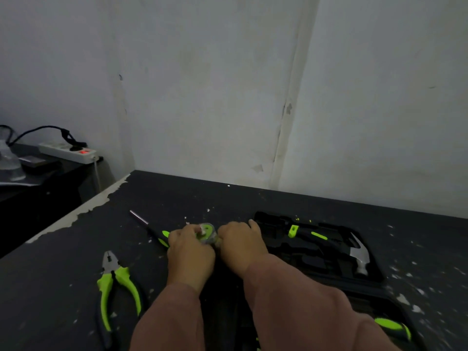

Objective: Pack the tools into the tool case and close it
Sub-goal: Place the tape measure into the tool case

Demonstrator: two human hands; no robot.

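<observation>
- Currently left hand (pixel 190 252) and right hand (pixel 241 245) both grasp one tape measure (pixel 208 232), pinched between fingertips, at 9 o'clock from tool case (pixel 329 257).
- One hammer (pixel 354 252) in case; one pliers (pixel 117 285), one screwdriver (pixel 149 229) at 9 o'clock of hands.

I see a matt dark table (pixel 253 198), its coating chipped along the left edge with pale flakes scattered about. Pliers (pixel 115 285) near left: dull grey metal jaws, glossy lime and black plastic grips. Hammer (pixel 361 257) in the matt black plastic tool case (pixel 278 219): bright polished metal head. Screwdriver (pixel 144 222) far left: shiny metal shaft. Tape measure (pixel 207 233) between my hands looks like glossy lime plastic. My sleeves (pixel 298 300) are soft matt cloth. Wall (pixel 202 97) is rough, scuffed paint.
</observation>
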